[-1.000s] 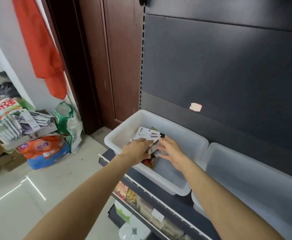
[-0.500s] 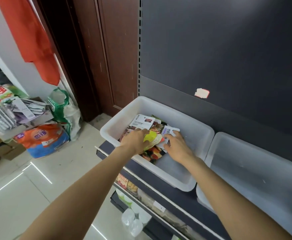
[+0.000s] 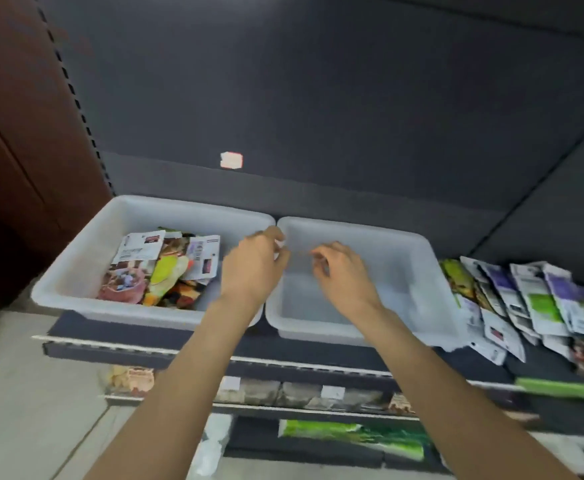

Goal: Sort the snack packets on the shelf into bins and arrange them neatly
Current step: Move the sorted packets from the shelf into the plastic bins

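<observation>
White barcode labels on binned snack packets, print unreadable

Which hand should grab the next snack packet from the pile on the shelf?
Probably the right hand. It holds nothing and hangs over the empty bin, nearer the loose packets lying to that bin's right. The left hand is farther away.

A dark grey back panel bearing a small pale sticker rises behind the shelf, with a brown wooden door at left, a pale tiled floor below, and lower shelves holding blurred goods.
</observation>
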`<act>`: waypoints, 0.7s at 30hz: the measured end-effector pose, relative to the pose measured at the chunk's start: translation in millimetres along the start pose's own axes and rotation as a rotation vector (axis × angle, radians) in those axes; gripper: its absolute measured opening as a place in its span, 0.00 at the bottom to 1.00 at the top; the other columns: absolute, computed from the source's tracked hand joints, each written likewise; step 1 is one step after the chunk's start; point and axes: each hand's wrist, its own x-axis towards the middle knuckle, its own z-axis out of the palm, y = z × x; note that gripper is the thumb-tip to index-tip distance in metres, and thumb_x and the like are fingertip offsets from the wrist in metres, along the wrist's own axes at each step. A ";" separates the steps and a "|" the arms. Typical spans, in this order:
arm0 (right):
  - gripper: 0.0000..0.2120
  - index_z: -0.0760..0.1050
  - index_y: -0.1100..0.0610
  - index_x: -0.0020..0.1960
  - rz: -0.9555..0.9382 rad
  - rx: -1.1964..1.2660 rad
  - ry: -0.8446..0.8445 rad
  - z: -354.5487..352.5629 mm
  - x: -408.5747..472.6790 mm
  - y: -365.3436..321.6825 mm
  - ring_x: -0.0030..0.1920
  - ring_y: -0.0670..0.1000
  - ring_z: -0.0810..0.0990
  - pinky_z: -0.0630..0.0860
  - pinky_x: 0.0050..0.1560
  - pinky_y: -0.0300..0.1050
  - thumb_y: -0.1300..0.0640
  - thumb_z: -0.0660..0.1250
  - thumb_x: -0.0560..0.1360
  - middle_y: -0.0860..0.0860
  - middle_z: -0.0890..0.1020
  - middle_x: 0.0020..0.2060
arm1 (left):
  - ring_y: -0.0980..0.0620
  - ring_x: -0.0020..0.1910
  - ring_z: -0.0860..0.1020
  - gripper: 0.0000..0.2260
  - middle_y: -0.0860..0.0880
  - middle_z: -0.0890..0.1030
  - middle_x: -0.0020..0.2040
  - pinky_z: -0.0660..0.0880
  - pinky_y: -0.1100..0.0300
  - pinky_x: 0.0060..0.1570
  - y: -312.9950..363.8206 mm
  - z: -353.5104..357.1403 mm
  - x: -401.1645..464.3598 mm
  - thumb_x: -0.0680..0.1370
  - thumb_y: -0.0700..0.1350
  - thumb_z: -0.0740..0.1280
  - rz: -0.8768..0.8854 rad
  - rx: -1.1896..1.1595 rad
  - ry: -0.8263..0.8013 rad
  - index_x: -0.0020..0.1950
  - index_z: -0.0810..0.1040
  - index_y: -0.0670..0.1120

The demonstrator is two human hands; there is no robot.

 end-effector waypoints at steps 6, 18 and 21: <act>0.12 0.78 0.56 0.57 0.330 0.018 -0.016 -45.0 -55.5 106.9 0.52 0.58 0.79 0.76 0.52 0.52 0.60 0.60 0.77 0.56 0.82 0.52 | 0.46 0.50 0.80 0.08 0.48 0.83 0.48 0.77 0.53 0.49 96.2 91.5 -8.0 0.76 0.42 0.63 0.088 -0.196 -0.223 0.53 0.79 0.46; 0.16 0.73 0.56 0.65 0.483 0.020 -0.014 -121.9 -108.8 366.6 0.58 0.56 0.76 0.75 0.55 0.50 0.60 0.60 0.79 0.56 0.74 0.61 | 0.48 0.59 0.75 0.14 0.44 0.77 0.61 0.70 0.61 0.58 285.9 286.5 -10.5 0.78 0.42 0.65 0.132 -0.286 -0.466 0.64 0.74 0.43; 0.20 0.67 0.56 0.70 0.451 0.000 -0.097 -129.4 -100.0 421.2 0.66 0.56 0.69 0.71 0.62 0.51 0.59 0.62 0.78 0.56 0.71 0.65 | 0.44 0.65 0.71 0.19 0.41 0.71 0.67 0.67 0.59 0.62 303.2 323.3 -6.2 0.79 0.43 0.64 0.006 -0.239 -0.468 0.70 0.69 0.44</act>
